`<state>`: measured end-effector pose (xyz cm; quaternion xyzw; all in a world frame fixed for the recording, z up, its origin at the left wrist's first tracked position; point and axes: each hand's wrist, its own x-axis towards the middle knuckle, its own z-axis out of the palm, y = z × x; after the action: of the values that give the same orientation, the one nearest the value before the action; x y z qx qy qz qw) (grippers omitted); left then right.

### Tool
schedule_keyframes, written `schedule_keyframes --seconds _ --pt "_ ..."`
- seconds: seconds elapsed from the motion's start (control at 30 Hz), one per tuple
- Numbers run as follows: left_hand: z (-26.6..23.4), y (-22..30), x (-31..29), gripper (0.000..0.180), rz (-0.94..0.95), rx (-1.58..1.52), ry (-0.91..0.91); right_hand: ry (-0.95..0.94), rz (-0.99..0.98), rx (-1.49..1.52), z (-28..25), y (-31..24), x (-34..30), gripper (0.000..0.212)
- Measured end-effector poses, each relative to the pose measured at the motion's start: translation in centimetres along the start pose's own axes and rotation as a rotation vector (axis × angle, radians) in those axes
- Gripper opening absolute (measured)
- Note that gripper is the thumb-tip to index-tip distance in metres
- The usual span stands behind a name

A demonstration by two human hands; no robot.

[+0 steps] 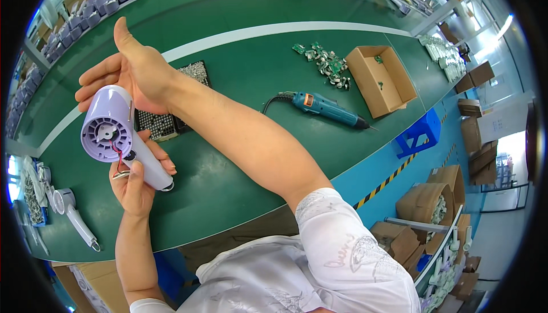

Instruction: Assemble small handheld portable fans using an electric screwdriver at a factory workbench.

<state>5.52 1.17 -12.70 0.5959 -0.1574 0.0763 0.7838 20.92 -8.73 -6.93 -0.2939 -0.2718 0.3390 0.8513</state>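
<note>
My left hand is closed round the handle of a lavender hair dryer, low on the left of the head view. The dryer's round end faces me, with a slotted ring inside, and red and black wires hang out where barrel meets handle. My right arm reaches across to the left. At its end my right hand is spread, thumb up and fingers stretched out, just behind the top of the barrel. Whether its palm touches the barrel I cannot tell. Partly hidden under my right forearm lies a black tray of small metal parts.
A teal electric screwdriver lies on the green table, beside a pile of small circuit boards and an open cardboard box. A white hair dryer lies at the left. Lavender housings line the far left.
</note>
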Motion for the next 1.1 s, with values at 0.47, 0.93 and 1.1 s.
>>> schedule_keyframes --seconds 0.47,0.93,1.1 --pt "0.1 -0.2 0.2 0.050 -0.025 0.000 -0.001 0.019 0.002 -0.008 -0.2 -0.3 -0.2 0.110" --pt "-0.4 -0.7 0.0 0.038 -0.136 -0.139 -0.033 0.047 0.088 -0.021 0.0 -0.8 -0.8 0.106" --pt "-0.6 -0.3 0.0 0.037 -0.124 -0.138 -0.026 0.023 0.065 -0.065 0.4 -0.3 -0.6 0.103"
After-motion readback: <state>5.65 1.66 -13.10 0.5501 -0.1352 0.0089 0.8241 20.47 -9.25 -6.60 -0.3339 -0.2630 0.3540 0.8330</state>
